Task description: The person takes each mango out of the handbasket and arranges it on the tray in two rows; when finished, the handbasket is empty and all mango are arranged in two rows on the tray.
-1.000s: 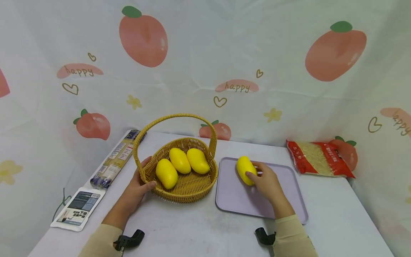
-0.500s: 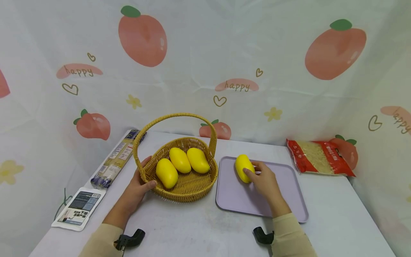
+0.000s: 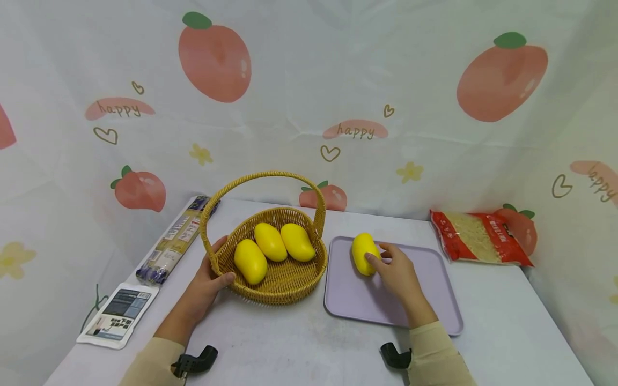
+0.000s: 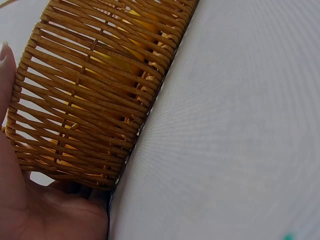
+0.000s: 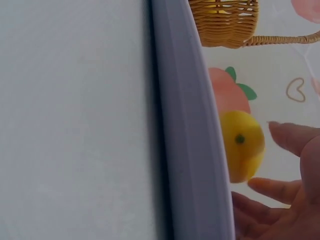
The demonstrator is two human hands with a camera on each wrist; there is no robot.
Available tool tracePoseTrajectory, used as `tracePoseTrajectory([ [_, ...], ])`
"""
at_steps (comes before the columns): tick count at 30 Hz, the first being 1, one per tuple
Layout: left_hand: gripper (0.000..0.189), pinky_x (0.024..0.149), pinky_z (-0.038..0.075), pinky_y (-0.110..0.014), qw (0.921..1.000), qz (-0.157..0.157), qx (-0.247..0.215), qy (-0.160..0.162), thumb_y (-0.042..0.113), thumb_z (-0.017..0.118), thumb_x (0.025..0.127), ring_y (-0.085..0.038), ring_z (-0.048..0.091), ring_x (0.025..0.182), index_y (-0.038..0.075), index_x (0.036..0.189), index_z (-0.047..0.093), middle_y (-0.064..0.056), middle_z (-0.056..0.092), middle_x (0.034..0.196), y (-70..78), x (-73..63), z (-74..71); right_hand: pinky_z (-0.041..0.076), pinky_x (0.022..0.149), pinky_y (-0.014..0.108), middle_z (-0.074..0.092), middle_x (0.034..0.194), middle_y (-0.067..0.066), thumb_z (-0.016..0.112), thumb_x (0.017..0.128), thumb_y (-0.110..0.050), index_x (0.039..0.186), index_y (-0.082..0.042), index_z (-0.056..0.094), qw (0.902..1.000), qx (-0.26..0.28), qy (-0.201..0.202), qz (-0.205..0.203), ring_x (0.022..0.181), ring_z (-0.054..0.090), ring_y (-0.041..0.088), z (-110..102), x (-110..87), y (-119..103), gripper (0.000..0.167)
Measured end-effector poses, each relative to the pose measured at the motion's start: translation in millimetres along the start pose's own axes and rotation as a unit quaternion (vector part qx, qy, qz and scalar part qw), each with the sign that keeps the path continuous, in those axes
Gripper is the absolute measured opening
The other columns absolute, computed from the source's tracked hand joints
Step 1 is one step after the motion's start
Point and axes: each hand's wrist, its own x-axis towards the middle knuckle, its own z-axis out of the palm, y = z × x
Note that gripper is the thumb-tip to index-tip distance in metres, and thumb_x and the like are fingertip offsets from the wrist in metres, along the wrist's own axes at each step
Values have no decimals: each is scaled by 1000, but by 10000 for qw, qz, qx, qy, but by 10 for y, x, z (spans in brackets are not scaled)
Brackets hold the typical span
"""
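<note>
A wicker basket (image 3: 285,292) with a tall arched handle holds three yellow mangoes (image 3: 251,261). My left hand (image 3: 205,284) grips the basket's left side, thumb over the rim; the left wrist view shows its palm against the weave (image 4: 75,100). Over on the right, another mango (image 3: 363,252) lies on the light purple tray (image 3: 347,303), near its far left corner. Beside this mango is my right hand (image 3: 398,271), fingers loosely bent. In the right wrist view a gap shows between the thumb (image 5: 292,136) and the mango (image 5: 242,145), while a fingertip is at its edge.
A long packet of noodles (image 3: 176,236) lies left of the basket, with a white pouch (image 3: 118,315) nearer the front. At the back right is a red food bag (image 3: 478,238). A printed cloth (image 3: 289,69) hangs behind the white table (image 3: 289,348).
The right hand and the mango on the tray have shifted slightly left, and the thumb is now less far over the mango. The left hand and basket have stayed put.
</note>
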Motion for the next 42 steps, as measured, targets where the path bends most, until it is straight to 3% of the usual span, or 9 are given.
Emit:
tracePoseTrajectory([
  [9,88,110,33,-12,10000,32,-43,-26,15,71,108,-36,14,163,33,176,18,-8,11,180,-18,0,-6,48,108,63,53,152,32,69,107,-46,161,3,44,9999,106,-40,-51,131,58,49,-57,-27,-76,76],
  [21,89,110,33,-11,10000,27,-1,-15,15,71,107,-37,14,163,32,176,18,-9,11,180,0,1,-3,44,110,68,47,161,23,60,112,-49,165,-7,41,9902,1032,220,-920,141,49,45,-209,-87,-202,70],
  [25,89,110,33,-11,10000,18,6,-3,15,72,107,-37,14,163,33,176,18,-8,10,181,-6,2,-3,43,112,66,47,161,20,53,116,-40,165,-8,41,9793,1606,38,-1231,142,49,42,-232,-142,-295,60],
  [32,91,109,33,-11,10000,43,13,-12,17,74,106,-37,14,163,34,176,18,-8,10,180,-8,4,-6,50,106,39,46,161,17,35,119,-36,167,-10,39,9536,2456,-469,-1679,142,48,43,-280,-241,-421,55],
  [35,92,109,33,-12,10000,41,16,-27,17,74,106,-37,15,163,34,176,18,-8,11,180,-9,5,-9,49,105,40,46,161,17,32,119,-38,168,-10,39,9397,2733,-666,-1946,141,48,43,-273,-277,-465,56],
  [42,93,111,34,-13,9999,65,-80,-79,15,75,105,-37,15,162,32,176,18,-9,11,180,3,7,0,45,106,57,44,162,22,28,117,-50,166,-14,43,9099,3211,-1100,-2385,143,43,50,-182,-358,-580,62],
])
